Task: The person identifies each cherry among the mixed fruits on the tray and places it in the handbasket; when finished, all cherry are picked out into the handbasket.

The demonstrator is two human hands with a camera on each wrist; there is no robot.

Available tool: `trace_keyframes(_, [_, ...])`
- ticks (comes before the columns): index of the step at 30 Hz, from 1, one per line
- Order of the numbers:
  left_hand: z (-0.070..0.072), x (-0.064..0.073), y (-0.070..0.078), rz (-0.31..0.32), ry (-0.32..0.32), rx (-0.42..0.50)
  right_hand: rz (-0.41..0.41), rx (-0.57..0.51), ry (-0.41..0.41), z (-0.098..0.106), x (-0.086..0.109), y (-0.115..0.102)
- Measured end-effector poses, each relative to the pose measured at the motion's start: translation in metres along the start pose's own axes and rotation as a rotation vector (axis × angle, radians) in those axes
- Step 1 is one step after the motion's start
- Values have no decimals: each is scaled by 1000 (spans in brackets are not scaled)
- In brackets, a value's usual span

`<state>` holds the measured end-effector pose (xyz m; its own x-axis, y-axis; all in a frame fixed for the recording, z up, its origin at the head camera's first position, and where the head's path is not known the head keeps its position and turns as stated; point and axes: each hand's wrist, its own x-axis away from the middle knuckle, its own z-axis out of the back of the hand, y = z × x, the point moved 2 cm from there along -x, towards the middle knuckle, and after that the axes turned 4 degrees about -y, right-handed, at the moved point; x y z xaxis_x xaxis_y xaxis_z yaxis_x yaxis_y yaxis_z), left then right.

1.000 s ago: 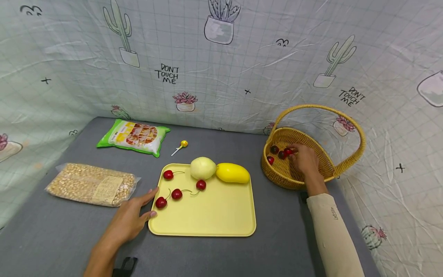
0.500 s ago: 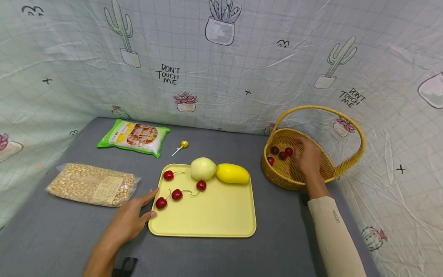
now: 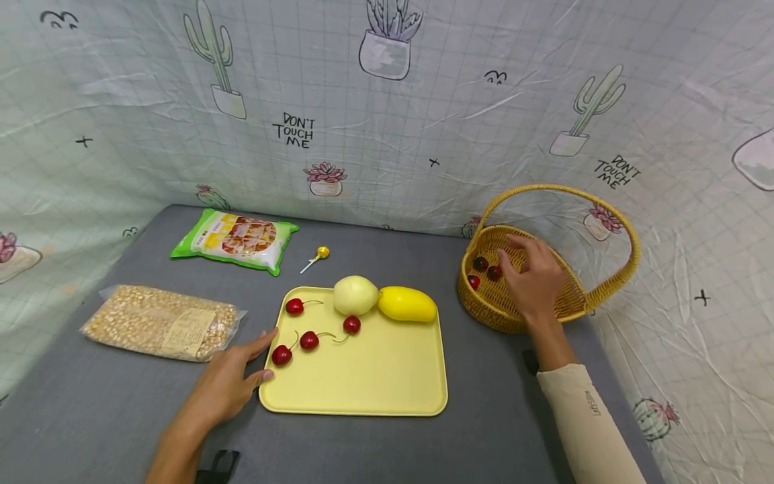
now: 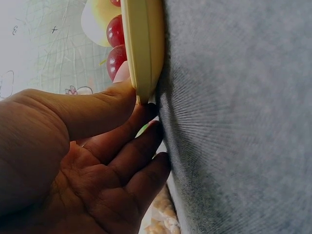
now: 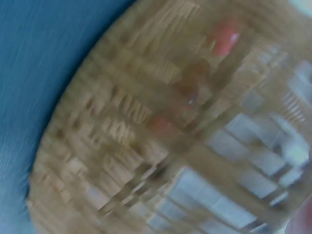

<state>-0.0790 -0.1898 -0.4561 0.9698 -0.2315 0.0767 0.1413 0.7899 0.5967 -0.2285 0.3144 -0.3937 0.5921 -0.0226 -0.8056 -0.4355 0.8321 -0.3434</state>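
Observation:
My left hand (image 3: 226,383) holds the left edge of the yellow tray (image 3: 387,383), its thumb over the rim. On the tray are several red cherries (image 3: 309,341) with stems, a pale yellow-green round fruit (image 3: 355,295) and a yellow mango-like fruit (image 3: 408,304). At the right, my right hand (image 3: 535,279) hovers over the wicker basket (image 3: 496,316), thumb and fingers apart, with nothing visible between them. Several dark red cherries (image 3: 494,273) lie at the basket's left side; the hand covers part of the interior. The right wrist view is blurred and shows the weave.
A bag of corn kernels (image 3: 163,323) lies at the left, with a green and white food packet (image 3: 238,238) behind it. Near the tray's back edge is a yellow lollipop (image 3: 317,257). The basket's tall handle (image 3: 559,188) arches over its opening. A printed curtain (image 3: 387,134) hangs behind.
My right hand has let go of a cherry in the basket, lifted off and shifted slightly left and toward me; it now hides that cherry. The left hand and tray have stayed put.

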Motion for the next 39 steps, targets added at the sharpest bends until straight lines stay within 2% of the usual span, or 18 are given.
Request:
trace_keyframes(5, [0, 0, 0, -1, 1, -4, 57, -76, -7, -2, 4, -29])
trace_keyframes(10, [1, 0, 0, -5, 2, -5, 96, -156, -53, -6, 9, -54])
trace_keyframes(17, [1, 2, 1, -5, -2, 27, 154, -256, -155, -15, 16, -88])
trace_keyframes(26, [1, 2, 1, -5, -6, 27, 220, -290, -317, -29, 29, -127])
trace_keyframes(30, [1, 2, 1, -4, -12, 23, 246, -267, -415, -35, 36, -143])
trace_keyframes(39, [1, 2, 1, -3, -12, 24, 258, -199, -732, -50, 54, -174])
